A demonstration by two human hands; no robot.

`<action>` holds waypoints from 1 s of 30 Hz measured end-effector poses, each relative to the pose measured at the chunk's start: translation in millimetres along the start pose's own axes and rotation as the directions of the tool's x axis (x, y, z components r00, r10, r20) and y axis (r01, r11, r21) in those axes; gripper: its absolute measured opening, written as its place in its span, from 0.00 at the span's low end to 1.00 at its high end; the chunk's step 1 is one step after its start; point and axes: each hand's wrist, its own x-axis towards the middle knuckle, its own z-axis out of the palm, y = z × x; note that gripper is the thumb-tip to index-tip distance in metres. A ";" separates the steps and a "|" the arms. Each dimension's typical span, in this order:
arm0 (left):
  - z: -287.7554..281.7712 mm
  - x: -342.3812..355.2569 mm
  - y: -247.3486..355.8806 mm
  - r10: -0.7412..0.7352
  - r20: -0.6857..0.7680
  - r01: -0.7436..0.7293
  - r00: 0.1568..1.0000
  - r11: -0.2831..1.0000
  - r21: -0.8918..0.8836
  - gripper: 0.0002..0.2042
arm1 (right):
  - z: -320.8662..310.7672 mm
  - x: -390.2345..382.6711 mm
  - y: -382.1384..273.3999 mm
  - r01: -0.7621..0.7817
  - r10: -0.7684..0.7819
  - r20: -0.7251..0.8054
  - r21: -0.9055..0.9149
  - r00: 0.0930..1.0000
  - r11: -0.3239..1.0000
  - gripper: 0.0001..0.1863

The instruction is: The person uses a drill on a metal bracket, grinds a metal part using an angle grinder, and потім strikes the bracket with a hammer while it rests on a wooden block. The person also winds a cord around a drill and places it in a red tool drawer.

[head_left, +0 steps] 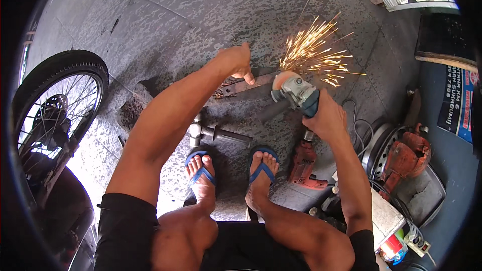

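Note:
My right hand (329, 115) is wrapped around the body of an angle grinder (298, 95), whose dark side handle sticks out to the left. Its orange-brown disc (285, 78) meets the right end of a flat, rusty metal bar (246, 86). Bright sparks (311, 50) spray away from the contact, up and to the right. Over the bar reaches my left hand (237, 61), its fingers bent and a fingertip pressed on the metal; its other fingers are partly hidden. The left end of the bar lies behind my forearm.
A hammer-like metal tool (221, 134) lies before my sandalled feet. Beside my right foot rests a red power drill (304, 165). A spoked wheel (60, 105) stands at left. At right are a red machine (409, 158), loose cables (359, 125) and a power strip (417, 246).

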 end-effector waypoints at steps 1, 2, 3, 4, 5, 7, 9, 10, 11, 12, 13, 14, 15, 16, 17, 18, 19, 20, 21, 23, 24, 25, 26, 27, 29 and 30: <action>-0.8 -0.8 1.3 -0.003 -0.001 0.003 1.000 1.000 0.001 0.59 | -0.1 -1.0 1.4 0.003 -0.003 -0.001 0.001 1.000 1.000 0.36; -1.1 -1.9 2.5 -0.023 0.024 0.023 0.999 1.000 -0.003 0.59 | -0.3 -2.1 2.7 -0.022 0.022 -0.006 -0.001 1.000 1.000 0.36; -1.6 -2.9 3.2 -0.042 0.050 0.043 0.998 0.999 -0.005 0.58 | -0.3 -2.5 3.2 -0.048 0.048 -0.011 -0.003 0.999 0.999 0.36; -1.1 -2.5 3.7 -0.036 0.052 0.036 0.998 0.999 -0.005 0.58 | -1.3 -2.9 2.1 -0.054 0.054 -0.011 -0.005 0.998 0.999 0.36; -0.6 -2.5 2.5 -0.025 0.027 0.026 0.999 1.000 -0.006 0.58 | -2.2 -1.7 -0.6 -0.041 0.041 -0.013 -0.018 0.999 0.999 0.36; 2.4 -1.8 -2.4 -0.015 0.003 0.015 1.000 1.000 -0.004 0.57 | -1.0 -1.7 -0.8 -0.028 0.028 -0.014 -0.029 1.000 0.999 0.36; 8.3 -0.2 -8.6 0.048 -0.075 -0.052 0.996 0.997 -0.052 0.56 | 3.9 -1.1 1.9 -0.012 0.010 -0.051 -0.023 0.999 1.000 0.35; 8.1 0.7 -7.3 0.043 -0.074 -0.047 0.996 0.998 -0.053 0.56 | 3.8 -0.9 3.2 -0.007 0.006 -0.049 -0.021 0.999 1.000 0.35; 8.4 2.4 -4.9 0.044 -0.065 -0.046 0.997 0.998 -0.034 0.56 | 3.6 -2.4 4.6 -0.021 0.021 -0.036 0.003 0.999 1.000 0.35; 8.9 3.9 -3.7 0.044 -0.055 -0.045 0.998 0.999 -0.014 0.56 | 4.3 -2.2 5.7 -0.035 0.036 -0.022 0.026 0.999 0.999 0.35; 6.7 3.0 -2.6 0.053 -0.057 -0.054 0.997 0.998 -0.016 0.56 | 0.9 -3.3 2.9 -0.042 0.042 -0.026 0.022 0.999 0.999 0.35; 3.6 1.9 -2.9 0.049 -0.065 -0.051 0.997 0.998 -0.029 0.56 | -2.0 -2.0 -2.2 -0.024 0.024 -0.032 -0.010 0.999 1.000 0.34; 1.3 -0.3 -3.6 0.044 -0.073 -0.047 0.996 0.998 -0.043 0.56 | -5.3 -1.9 -5.1 -0.006 0.005 -0.037 -0.041 0.999 0.999 0.34; 4.7 0.9 -8.3 0.057 -0.111 -0.059 0.992 0.998 -0.021 0.55 | -5.4 0.3 -5.5 -0.007 0.006 -0.037 -0.036 0.999 0.999 0.34; 7.4 2.5 -11.2 0.055 -0.110 -0.058 0.992 0.998 -0.016 0.55 | -6.0 2.0 -6.2 -0.007 0.007 -0.022 -0.037 1.000 0.999 0.34; 10.1 3.2 -13.9 0.079 -0.114 -0.083 0.990 0.996 -0.029 0.55 | -6.8 3.1 -7.3 -0.007 0.007 -0.008 -0.039 1.000 0.999 0.34; 9.2 -0.1 -11.8 0.104 -0.119 -0.110 0.987 0.993 -0.045 0.55 | -5.8 2.7 -3.2 -0.006 0.006 -0.011 -0.038 1.000 0.999 0.34; 6.8 -2.7 -9.2 0.104 -0.123 -0.110 0.987 0.993 -0.044 0.55 | -4.1 0.7 3.2 -0.023 0.023 -0.008 -0.037 1.000 0.999 0.34; 3.3 -4.7 -6.2 0.079 -0.091 -0.081 0.993 0.996 -0.026 0.53 | -2.9 0.9 7.1 -0.040 0.040 -0.005 -0.037 0.999 0.999 0.34; 4.0 -7.5 -4.7 0.060 -0.055 -0.061 0.997 0.998 -0.008 0.52 | 0.3 0.2 5.3 -0.020 0.018 -0.040 -0.036 0.999 0.999 0.34; 6.1 -7.8 -9.1 0.101 -0.071 -0.102 0.992 0.995 -0.018 0.50 | 0.9 -0.3 5.3 0.004 -0.007 -0.074 -0.035 0.997 0.999 0.35; 7.6 -7.4 -11.9 0.140 -0.089 -0.143 0.986 0.989 -0.027 0.47 | 1.3 -1.3 5.8 0.001 -0.004 -0.077 -0.036 0.997 0.999 0.35; 13.5 -7.5 -10.4 0.145 -0.090 -0.147 0.985 0.989 -0.026 0.47 | 1.4 -3.4 7.1 0.000 -0.003 -0.097 -0.028 0.995 1.000 0.35; 23.8 -9.8 -7.7 0.233 -0.241 -0.219 0.942 0.972 0.084 0.43 | 1.0 -6.0 8.8 -0.001 -0.002 -0.116 -0.021 0.993 1.000 0.35; 39.5 -19.0 -5.6 0.321 -0.374 -0.261 0.870 0.944 0.202 0.39 | 0.0 -16.4 17.8 -0.027 0.031 -0.128 0.028 0.991 0.999 0.36; 46.4 -23.7 -5.4 0.366 -0.401 -0.318 0.840 0.930 0.184 0.36 | -0.2 -21.2 24.4 -0.053 0.063 -0.136 0.075 0.989 0.996 0.37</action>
